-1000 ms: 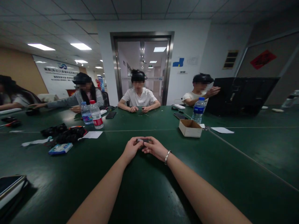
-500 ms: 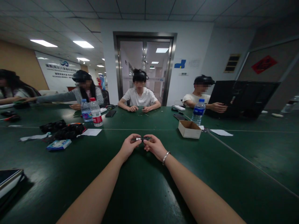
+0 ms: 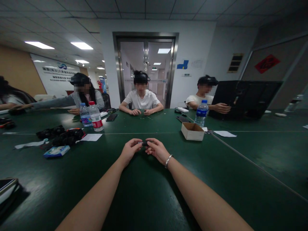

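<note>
Between my two hands is a small dark cylinder (image 3: 144, 143), lying roughly level a little above the table. My left hand (image 3: 130, 150) pinches its left end between thumb and fingers. The fingertips of my right hand (image 3: 157, 150) close on the opposite end. Only a short black middle stretch shows; both ends are covered by fingers, and the exact kind of thing cannot be made out. A silver bracelet (image 3: 169, 161) circles my right wrist.
On the green table (image 3: 144, 199), an open cardboard box (image 3: 192, 134) stands ahead right, beside a water bottle (image 3: 201, 114). Two bottles, black gear (image 3: 68, 137) and a blue-white packet (image 3: 56, 151) are to the left. Several people sit across; one handles a large black case (image 3: 245, 99).
The silver part of the cylinder, visible before by my left fingers, is now mostly hidden, and the hands sit slightly closer together. The whole view has shifted a little.
</note>
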Available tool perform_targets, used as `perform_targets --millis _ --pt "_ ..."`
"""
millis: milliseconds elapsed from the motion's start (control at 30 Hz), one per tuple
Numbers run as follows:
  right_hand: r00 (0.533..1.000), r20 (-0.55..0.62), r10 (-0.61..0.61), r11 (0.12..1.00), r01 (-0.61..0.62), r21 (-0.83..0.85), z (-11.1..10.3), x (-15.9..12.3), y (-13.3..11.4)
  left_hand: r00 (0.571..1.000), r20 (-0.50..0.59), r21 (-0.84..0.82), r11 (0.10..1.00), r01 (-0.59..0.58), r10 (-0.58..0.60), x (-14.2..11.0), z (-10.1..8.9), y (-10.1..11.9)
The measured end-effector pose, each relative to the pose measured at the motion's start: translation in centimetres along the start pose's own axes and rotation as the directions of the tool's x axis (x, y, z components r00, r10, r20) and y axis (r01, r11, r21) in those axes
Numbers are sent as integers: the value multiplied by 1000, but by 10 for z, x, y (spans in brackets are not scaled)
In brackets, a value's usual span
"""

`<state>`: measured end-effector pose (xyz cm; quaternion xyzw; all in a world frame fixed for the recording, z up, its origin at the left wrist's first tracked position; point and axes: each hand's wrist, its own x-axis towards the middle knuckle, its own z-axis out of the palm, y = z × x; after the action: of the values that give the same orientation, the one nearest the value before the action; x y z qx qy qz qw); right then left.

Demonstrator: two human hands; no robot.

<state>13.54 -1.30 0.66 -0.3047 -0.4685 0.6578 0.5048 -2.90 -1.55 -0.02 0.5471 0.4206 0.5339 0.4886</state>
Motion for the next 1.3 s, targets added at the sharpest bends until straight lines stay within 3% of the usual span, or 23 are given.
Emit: perform_targets --millis 467,933,1100,1300 --pt "1000 6 11 1000 -10 -20 1 -2 -3 1000 -16 24 1000 -20 21 -2 4 3" --pt "1000 25 -6 1000 7 -16 0 -2 -2 995 -79 6 998 57 -56 3 4 -1" --pt "997 78 -5 997 11 -76 -2 1 1 999 -16 117 992 -41 44 -2 8 6" --pt "990 142 3 976 28 -217 -2 6 7 988 -33 310 941 -137 154 -9 9 13"
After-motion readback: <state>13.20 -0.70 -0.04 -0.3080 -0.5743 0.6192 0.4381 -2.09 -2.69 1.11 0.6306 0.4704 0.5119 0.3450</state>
